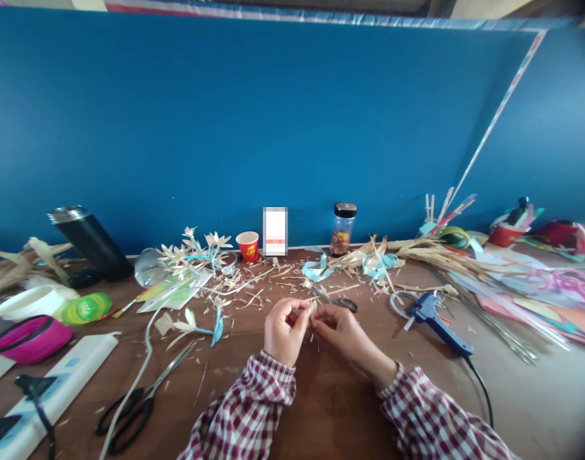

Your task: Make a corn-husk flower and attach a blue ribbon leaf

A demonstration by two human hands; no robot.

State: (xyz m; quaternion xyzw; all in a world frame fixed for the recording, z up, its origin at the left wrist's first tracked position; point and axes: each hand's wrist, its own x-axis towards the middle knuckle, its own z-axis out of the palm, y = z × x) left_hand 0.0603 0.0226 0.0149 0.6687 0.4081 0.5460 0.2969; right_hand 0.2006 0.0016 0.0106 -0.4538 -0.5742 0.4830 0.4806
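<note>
My left hand (286, 329) and my right hand (343, 329) meet above the middle of the brown table, both closed in a pinch. Between their fingertips is a small pale piece of dried husk (314, 309), mostly covered by the fingers. Just behind the right hand lie small scissors (344, 303) among husk scraps. To the left of my hands, a single husk flower (189, 321) with a blue-wrapped stem rests on the table. Farther back stands a bunch of similar pale flowers (218, 241).
Large black-handled scissors (129, 409), a white cable and a power strip (57, 396) lie at left. A blue glue gun (438, 322) is at right. Along the blue wall stand a black flask (88, 243), a red paper cup (249, 248) and a lidded jar (344, 231).
</note>
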